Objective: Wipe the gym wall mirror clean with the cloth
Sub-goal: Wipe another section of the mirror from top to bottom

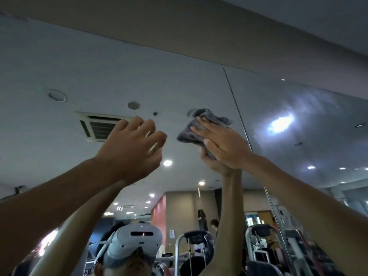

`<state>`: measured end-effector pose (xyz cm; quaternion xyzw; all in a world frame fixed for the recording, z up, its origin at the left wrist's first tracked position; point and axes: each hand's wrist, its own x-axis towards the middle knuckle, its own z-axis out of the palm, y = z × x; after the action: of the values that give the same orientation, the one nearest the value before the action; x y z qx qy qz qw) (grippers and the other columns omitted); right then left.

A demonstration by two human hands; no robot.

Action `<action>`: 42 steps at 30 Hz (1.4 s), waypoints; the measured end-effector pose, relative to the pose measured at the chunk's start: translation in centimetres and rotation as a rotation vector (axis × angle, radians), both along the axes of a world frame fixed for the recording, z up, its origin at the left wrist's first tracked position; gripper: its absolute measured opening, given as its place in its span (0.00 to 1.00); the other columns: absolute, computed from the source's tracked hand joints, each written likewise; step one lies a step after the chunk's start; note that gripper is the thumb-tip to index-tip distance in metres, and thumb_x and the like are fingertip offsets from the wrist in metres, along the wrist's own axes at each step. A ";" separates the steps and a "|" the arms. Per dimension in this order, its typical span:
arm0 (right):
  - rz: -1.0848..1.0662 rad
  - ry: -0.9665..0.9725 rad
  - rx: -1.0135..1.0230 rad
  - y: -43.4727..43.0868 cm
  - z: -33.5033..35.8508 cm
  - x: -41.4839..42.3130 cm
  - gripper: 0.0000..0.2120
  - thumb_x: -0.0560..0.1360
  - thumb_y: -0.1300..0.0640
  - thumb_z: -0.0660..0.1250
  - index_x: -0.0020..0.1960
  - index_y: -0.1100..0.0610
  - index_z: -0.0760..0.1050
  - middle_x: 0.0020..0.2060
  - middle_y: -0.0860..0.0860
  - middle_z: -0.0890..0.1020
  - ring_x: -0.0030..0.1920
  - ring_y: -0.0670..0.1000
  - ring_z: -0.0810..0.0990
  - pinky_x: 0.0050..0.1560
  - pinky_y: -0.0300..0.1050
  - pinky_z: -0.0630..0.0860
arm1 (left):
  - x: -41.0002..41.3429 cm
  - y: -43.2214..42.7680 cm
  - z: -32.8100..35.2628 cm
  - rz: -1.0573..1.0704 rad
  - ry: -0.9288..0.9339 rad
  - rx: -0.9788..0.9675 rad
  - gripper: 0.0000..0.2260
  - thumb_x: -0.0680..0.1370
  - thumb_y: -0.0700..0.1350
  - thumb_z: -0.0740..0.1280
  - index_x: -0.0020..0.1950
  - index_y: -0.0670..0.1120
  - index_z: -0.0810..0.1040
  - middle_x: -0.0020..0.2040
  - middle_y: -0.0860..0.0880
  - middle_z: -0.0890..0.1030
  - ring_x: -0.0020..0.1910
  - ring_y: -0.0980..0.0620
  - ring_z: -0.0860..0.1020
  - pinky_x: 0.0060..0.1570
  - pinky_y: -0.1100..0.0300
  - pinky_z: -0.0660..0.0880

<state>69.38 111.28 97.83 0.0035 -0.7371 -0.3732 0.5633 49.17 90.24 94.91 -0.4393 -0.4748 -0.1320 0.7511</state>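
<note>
The grey cloth [209,121] is crumpled flat against the mirror [99,62], high up, its long axis slanting from lower left to upper right, a corner pointing at the panel seam [237,104] just beside it. The right hand [223,144] presses it with straight fingers. The left hand [129,148] is raised nearby, apart from the cloth, fingers curled; whether it holds anything is unclear. The glass reflects a ceiling vent [99,126], a headset [137,242] and gym machines [199,246]
</note>
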 end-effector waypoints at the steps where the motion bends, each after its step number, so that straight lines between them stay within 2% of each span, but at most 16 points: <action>1: 0.008 0.055 -0.048 1.1 0.3 0.9 0.25 0.82 0.50 0.49 0.77 0.52 0.65 0.78 0.49 0.63 0.79 0.48 0.55 0.78 0.54 0.57 | -0.1 0.1 -0.1 -0.017 0.003 0.011 0.17 0.75 0.53 0.58 0.56 0.48 0.80 0.50 0.46 0.78 0.49 0.42 0.76 0.47 0.47 0.72; 4: 0.108 0.372 -0.325 1.0 3.4 1.4 0.23 0.83 0.51 0.51 0.76 0.51 0.67 0.78 0.49 0.62 0.79 0.50 0.58 0.76 0.53 0.61 | 0.1 0.7 -0.8 -0.087 -0.011 0.064 0.15 0.74 0.51 0.60 0.55 0.47 0.80 0.51 0.46 0.78 0.50 0.42 0.75 0.49 0.48 0.68; 7: 0.027 0.564 -0.512 -2.4 7.1 -1.2 0.23 0.84 0.54 0.49 0.79 0.52 0.62 0.79 0.53 0.59 0.79 0.53 0.57 0.77 0.52 0.57 | -0.1 0.8 -1.3 -0.103 -0.048 0.053 0.17 0.74 0.52 0.59 0.57 0.47 0.79 0.55 0.45 0.79 0.55 0.43 0.76 0.53 0.48 0.68; 10: -0.009 0.422 -0.322 -4.5 7.5 -4.2 0.24 0.84 0.52 0.49 0.79 0.51 0.61 0.79 0.52 0.60 0.79 0.54 0.55 0.76 0.60 0.60 | -0.6 0.3 -1.3 -0.132 -0.160 0.040 0.24 0.76 0.57 0.54 0.66 0.48 0.76 0.67 0.42 0.76 0.68 0.40 0.72 0.63 0.43 0.67; 13: -0.012 0.104 -0.092 -4.2 4.2 -3.9 0.24 0.83 0.50 0.48 0.78 0.50 0.62 0.79 0.49 0.59 0.80 0.49 0.52 0.77 0.54 0.59 | -0.9 0.2 -1.4 -0.135 -0.278 0.093 0.30 0.76 0.60 0.50 0.74 0.50 0.69 0.76 0.42 0.69 0.76 0.42 0.64 0.71 0.43 0.60; 15: -0.006 -0.016 0.007 -2.0 2.4 -1.7 0.25 0.82 0.48 0.48 0.78 0.50 0.63 0.79 0.51 0.61 0.80 0.50 0.55 0.77 0.51 0.56 | -1.1 0.0 -1.2 -0.084 -0.271 0.082 0.31 0.76 0.60 0.49 0.74 0.49 0.70 0.76 0.41 0.69 0.76 0.42 0.65 0.70 0.42 0.63; 17: 0.001 0.090 -0.064 0.5 2.4 0.8 0.27 0.81 0.46 0.47 0.77 0.50 0.65 0.78 0.51 0.63 0.79 0.52 0.58 0.76 0.55 0.61 | -1.6 -0.9 -0.8 -0.038 -0.233 0.032 0.30 0.77 0.59 0.50 0.72 0.47 0.73 0.73 0.40 0.72 0.74 0.41 0.69 0.65 0.43 0.69; 19: 0.026 0.345 -0.284 2.2 4.2 1.5 0.29 0.79 0.45 0.46 0.77 0.51 0.65 0.78 0.52 0.62 0.78 0.54 0.61 0.73 0.56 0.65 | -2.5 -2.2 -0.5 0.004 -0.174 -0.027 0.28 0.77 0.57 0.52 0.71 0.45 0.75 0.70 0.40 0.75 0.70 0.41 0.73 0.61 0.44 0.73; 22: 0.080 0.580 -0.539 -0.5 8.1 -1.3 0.29 0.80 0.44 0.46 0.78 0.54 0.63 0.79 0.55 0.61 0.78 0.56 0.60 0.75 0.58 0.60 | -3.9 -3.3 -0.7 0.042 -0.093 -0.059 0.26 0.78 0.56 0.54 0.71 0.46 0.74 0.71 0.41 0.75 0.71 0.42 0.73 0.62 0.45 0.73; 24: 0.052 0.568 -0.523 -3.8 9.6 -3.6 0.25 0.83 0.47 0.49 0.77 0.55 0.63 0.78 0.56 0.61 0.77 0.57 0.61 0.74 0.58 0.61 | -4.4 -3.5 -0.9 -0.002 -0.107 -0.067 0.26 0.79 0.56 0.53 0.73 0.48 0.73 0.74 0.43 0.72 0.74 0.44 0.69 0.67 0.46 0.68; 27: -0.002 0.349 -0.289 -7.7 9.4 -6.3 0.23 0.85 0.50 0.49 0.78 0.53 0.61 0.79 0.54 0.59 0.78 0.55 0.58 0.75 0.56 0.60 | -4.6 -3.3 -1.2 -0.070 -0.149 -0.033 0.27 0.79 0.58 0.51 0.75 0.51 0.70 0.77 0.45 0.68 0.78 0.46 0.63 0.72 0.45 0.59; 32: 0.042 0.156 -0.063 -5.9 4.3 -6.0 0.24 0.82 0.49 0.49 0.76 0.48 0.66 0.79 0.49 0.62 0.79 0.47 0.57 0.76 0.51 0.56 | -5.5 -3.2 -1.2 -0.144 -0.284 0.119 0.26 0.77 0.58 0.53 0.72 0.48 0.69 0.76 0.43 0.69 0.77 0.45 0.63 0.72 0.40 0.59; 35: 0.077 0.377 -0.171 -3.4 4.4 -4.0 0.22 0.82 0.50 0.51 0.74 0.49 0.71 0.76 0.52 0.67 0.77 0.50 0.63 0.76 0.53 0.62 | -5.5 -3.9 -1.2 -0.107 -0.272 0.087 0.26 0.77 0.58 0.54 0.72 0.48 0.70 0.74 0.44 0.70 0.76 0.46 0.65 0.69 0.40 0.62; 38: 0.075 0.620 -0.500 -4.9 7.6 -4.7 0.22 0.83 0.52 0.51 0.75 0.50 0.68 0.77 0.55 0.65 0.76 0.56 0.63 0.74 0.56 0.62 | -5.5 -5.9 -0.9 -0.005 -0.205 0.030 0.27 0.77 0.58 0.54 0.71 0.46 0.73 0.72 0.42 0.74 0.73 0.44 0.71 0.64 0.42 0.68; 40: 0.081 0.659 -0.597 -7.7 9.6 -7.1 0.23 0.84 0.52 0.50 0.77 0.52 0.64 0.78 0.55 0.60 0.78 0.56 0.57 0.74 0.57 0.58 | -5.8 -7.1 -0.5 0.064 -0.148 -0.022 0.28 0.78 0.58 0.54 0.70 0.44 0.74 0.70 0.41 0.75 0.70 0.42 0.74 0.61 0.42 0.71; 42: 0.093 0.559 -0.511 -10.8 10.3 -9.9 0.23 0.84 0.52 0.49 0.78 0.52 0.62 0.80 0.54 0.57 0.79 0.54 0.54 0.75 0.57 0.56 | -6.5 -8.0 -0.5 0.085 -0.138 -0.043 0.28 0.78 0.59 0.54 0.71 0.44 0.74 0.70 0.41 0.75 0.70 0.42 0.74 0.60 0.43 0.71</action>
<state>59.44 100.49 108.11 -0.2055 -0.6235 -0.1383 0.7416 42.71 82.21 94.40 -0.4248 -0.5466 -0.1198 0.7117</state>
